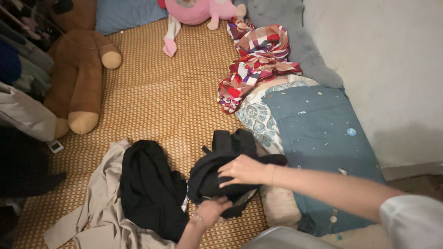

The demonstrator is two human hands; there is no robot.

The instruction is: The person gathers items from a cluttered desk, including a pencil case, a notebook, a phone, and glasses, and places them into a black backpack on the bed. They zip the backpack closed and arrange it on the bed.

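Nearest to the camera, at the bottom edge, a grey rounded thing (286, 239) shows only in part, and I cannot tell what it is. My landmark is the black garment (221, 173) in the hands, which lies bunched on the woven mat (152, 92). Far left of it, a brown plush bear (78, 78) lies along the mat's edge, with hanging clothes (23, 64) beyond it. Just left of the black garment, a second black cloth (150, 189) lies spread over a beige garment (99, 207); the two touch, and the black one covers the beige in the middle. The left hand (210, 210) comes from below and its grip is pinching the lower edge of the black garment. The right hand (242, 169) rests on top with fingers spread and pressed flat on the fabric, so it holds it down rather than clamps it. Above and to the right of the garment, a red checked cloth (258, 60) lies crumpled, with a pink plush toy (194, 11) further up. Right of the garment, a blue starry pillow (318, 138) lies beside the white wall (383, 69). As I judge it, the garment could slip loose and unfold, because the top hand only presses; its straps could also catch the neighbouring black cloth and drag it along.
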